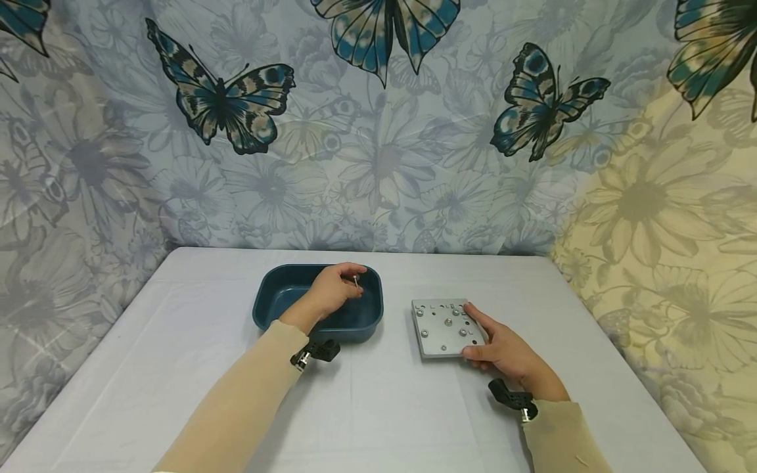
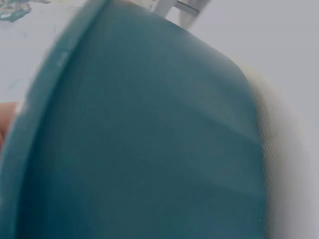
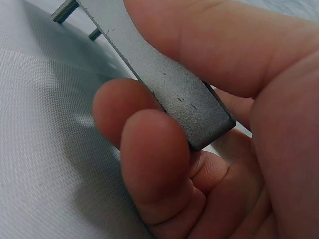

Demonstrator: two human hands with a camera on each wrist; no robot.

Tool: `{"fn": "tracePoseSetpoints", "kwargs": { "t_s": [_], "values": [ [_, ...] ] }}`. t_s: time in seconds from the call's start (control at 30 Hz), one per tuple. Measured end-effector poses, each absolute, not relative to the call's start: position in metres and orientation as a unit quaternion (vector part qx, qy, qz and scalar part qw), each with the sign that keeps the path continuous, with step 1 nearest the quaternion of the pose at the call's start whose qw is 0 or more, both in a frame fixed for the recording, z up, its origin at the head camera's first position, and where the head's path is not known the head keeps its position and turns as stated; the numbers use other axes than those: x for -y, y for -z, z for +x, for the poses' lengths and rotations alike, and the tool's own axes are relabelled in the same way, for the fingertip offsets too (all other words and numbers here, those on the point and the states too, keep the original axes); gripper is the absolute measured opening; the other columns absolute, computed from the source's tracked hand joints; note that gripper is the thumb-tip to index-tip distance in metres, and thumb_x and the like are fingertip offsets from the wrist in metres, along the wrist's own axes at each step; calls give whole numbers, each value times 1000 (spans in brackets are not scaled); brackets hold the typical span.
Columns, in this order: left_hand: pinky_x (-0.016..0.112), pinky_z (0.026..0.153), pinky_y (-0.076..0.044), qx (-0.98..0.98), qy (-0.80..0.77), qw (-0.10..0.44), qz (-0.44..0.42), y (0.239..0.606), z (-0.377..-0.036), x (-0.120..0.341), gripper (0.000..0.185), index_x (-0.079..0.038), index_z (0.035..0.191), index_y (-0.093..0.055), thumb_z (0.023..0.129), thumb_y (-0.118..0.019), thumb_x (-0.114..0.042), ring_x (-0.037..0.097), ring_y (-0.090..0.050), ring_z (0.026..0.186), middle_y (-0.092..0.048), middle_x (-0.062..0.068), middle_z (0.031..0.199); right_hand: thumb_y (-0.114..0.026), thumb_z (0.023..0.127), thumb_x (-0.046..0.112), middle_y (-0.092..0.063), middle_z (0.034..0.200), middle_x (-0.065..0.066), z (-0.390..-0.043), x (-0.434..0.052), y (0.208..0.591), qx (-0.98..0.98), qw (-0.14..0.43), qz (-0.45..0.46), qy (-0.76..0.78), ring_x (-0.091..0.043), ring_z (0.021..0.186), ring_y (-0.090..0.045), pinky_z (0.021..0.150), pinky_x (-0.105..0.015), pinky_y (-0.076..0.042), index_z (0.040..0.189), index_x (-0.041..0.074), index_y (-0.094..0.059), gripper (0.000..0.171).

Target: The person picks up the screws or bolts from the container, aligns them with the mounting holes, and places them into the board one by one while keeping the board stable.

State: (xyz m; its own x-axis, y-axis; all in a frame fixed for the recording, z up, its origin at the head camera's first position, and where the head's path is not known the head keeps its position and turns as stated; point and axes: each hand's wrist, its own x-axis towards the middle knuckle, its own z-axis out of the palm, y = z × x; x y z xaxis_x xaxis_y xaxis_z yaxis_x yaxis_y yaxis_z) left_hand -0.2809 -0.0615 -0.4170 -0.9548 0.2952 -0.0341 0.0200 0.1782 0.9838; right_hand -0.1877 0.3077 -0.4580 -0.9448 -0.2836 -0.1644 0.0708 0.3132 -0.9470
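Note:
Over the right part of a dark teal plastic tray (image 1: 273, 284), my left hand (image 1: 332, 289) pinches a small silvery screw (image 1: 356, 281) between thumb and fingers. The left wrist view is filled by the tray's outer wall (image 2: 149, 124), with a fingertip (image 2: 6, 118) at its left edge. My right hand (image 1: 503, 348) grips the right side of a square grey metal plate (image 1: 434, 325), thumb on one edge and fingers curled beneath. Several screw heads and holes show on the plate's face. In the right wrist view, threaded screw ends (image 3: 65, 11) stick out from its underside, above the cloth.
A white cloth covers the table (image 1: 378, 407). Behind and on both sides hangs fabric with butterflies and flowers (image 1: 378, 171). Black wrist cameras (image 1: 324, 350) sit on both forearms. The tray stands left of the plate, with a gap between them.

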Motion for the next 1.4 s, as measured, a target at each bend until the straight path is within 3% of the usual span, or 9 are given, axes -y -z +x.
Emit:
{"fn": "tracePoseSetpoints", "kwargs": {
  "t_s": [0.23, 0.37, 0.57, 0.83, 1.07, 1.2, 1.4],
  "values": [
    [41, 87, -54, -751, -645, 119, 81, 414, -278, 61, 38, -1, 123, -64, 87, -68, 10, 28, -67, 97, -70, 18, 108, -84, 81, 15, -61, 97, -20, -188, -310, 459, -793, 154, -70, 585, -24, 61, -56, 52, -28, -48, 161, 23, -18, 104],
    [37, 85, -54, -740, -655, 130, 83, 409, -276, 55, 32, 1, 123, -62, 92, -64, 7, 27, -68, 100, -73, 15, 103, -84, 82, 15, -60, 106, -21, -188, -310, 460, -793, 153, -72, 585, -24, 61, -56, 52, -28, -48, 161, 23, -18, 103],
    [37, 85, -54, -743, -651, 130, 88, 407, -273, 43, 24, -2, 117, -71, 94, -66, 3, 21, -67, 93, -71, 8, 103, -84, 81, 16, -55, 120, -22, -188, -310, 460, -794, 151, -68, 585, -24, 62, -55, 53, -29, -49, 161, 24, -20, 103],
    [33, 77, -56, -712, -680, 146, 102, 402, -267, 19, 26, -1, 119, -67, 93, -66, 5, 22, -68, 90, -68, 18, 108, -84, 81, 16, -56, 114, -21, -188, -310, 459, -800, 147, -70, 577, -24, 62, -56, 53, -29, -49, 161, 23, -20, 103],
    [44, 82, -55, -726, -663, 137, 120, 402, -266, -6, 20, -6, 113, -70, 94, -67, 0, 22, -68, 89, -69, 13, 107, -84, 81, 15, -57, 109, -21, -188, -309, 458, -799, 149, -67, 579, -24, 62, -55, 53, -28, -49, 161, 23, -20, 103],
    [43, 74, -56, -764, -620, 119, 137, 400, -263, -20, 17, -12, 108, -71, 94, -68, -4, 19, -67, 86, -68, 3, 102, -85, 80, 16, -57, 107, -21, -188, -308, 459, -799, 148, -67, 579, -23, 61, -55, 53, -28, -48, 161, 22, -21, 104],
    [28, 58, -54, -832, -526, 80, 156, 399, -264, -39, 15, -12, 105, -73, 92, -71, -5, 19, -65, 83, -65, -3, 96, -85, 80, 15, -58, 110, -21, -189, -308, 458, -795, 150, -73, 584, -23, 61, -56, 52, -28, -48, 161, 21, -21, 103]
  ]
}}
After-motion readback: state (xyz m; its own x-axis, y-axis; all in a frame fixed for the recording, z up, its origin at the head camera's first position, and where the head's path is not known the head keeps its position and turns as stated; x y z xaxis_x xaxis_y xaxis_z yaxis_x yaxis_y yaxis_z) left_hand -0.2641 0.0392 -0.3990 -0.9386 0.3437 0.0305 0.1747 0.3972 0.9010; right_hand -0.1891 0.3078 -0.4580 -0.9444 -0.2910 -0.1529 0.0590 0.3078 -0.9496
